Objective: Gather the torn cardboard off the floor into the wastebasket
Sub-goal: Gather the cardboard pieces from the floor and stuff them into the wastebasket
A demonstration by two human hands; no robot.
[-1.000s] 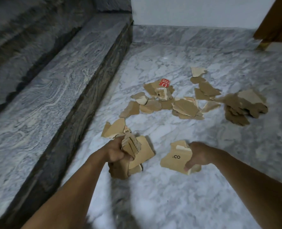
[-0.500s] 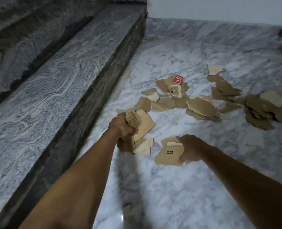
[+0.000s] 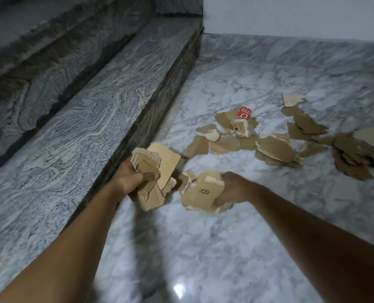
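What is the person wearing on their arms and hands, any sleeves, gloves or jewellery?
Nothing visible. The left hand and right hand are ungloved, no rings showing. The left forearm and right forearm are bare to the frame edge: no sleeves, watch or bands.

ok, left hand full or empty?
Full. The left hand grips a cardboard stack, thumb pressed across its front.

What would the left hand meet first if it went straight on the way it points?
Probably the flat brown scrap on the floor, just beyond the cardboard bundle the left hand grips, though depth is unclear.
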